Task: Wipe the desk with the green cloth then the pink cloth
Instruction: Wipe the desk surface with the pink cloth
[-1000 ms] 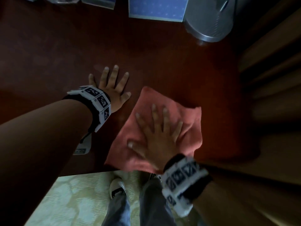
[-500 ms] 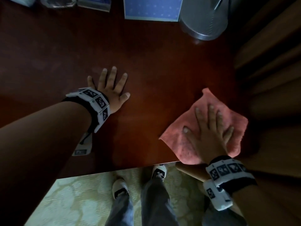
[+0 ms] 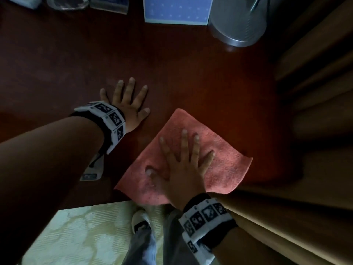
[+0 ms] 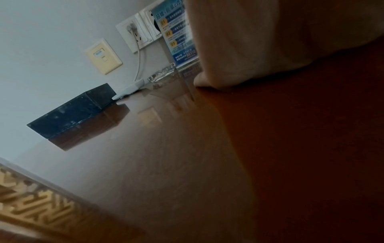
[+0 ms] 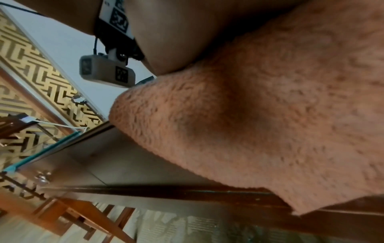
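Observation:
The pink cloth (image 3: 225, 161) lies spread flat on the dark red-brown desk (image 3: 191, 69), near its front edge. My right hand (image 3: 183, 161) presses on it from above, palm down, fingers straight and splayed. In the right wrist view the pink cloth (image 5: 259, 123) fills most of the picture, one corner hanging past the desk's front edge. My left hand (image 3: 128, 104) rests flat on the bare desk to the cloth's left, fingers spread, holding nothing. A fingertip of the left hand (image 4: 205, 82) touches the glossy top in the left wrist view. No green cloth is in sight.
Along the back stand a blue patterned sign (image 3: 176, 10), a silver kettle (image 3: 238, 22), a glass ashtray (image 4: 162, 74) and a black box (image 4: 72, 111). A tan curtain (image 3: 315, 92) hangs at the desk's right. Below the front edge are pale carpet (image 3: 76, 236) and my shoes.
My right hand slid the pink cloth from the middle out to the right edge, then back left toward the middle. The left hand has stayed put.

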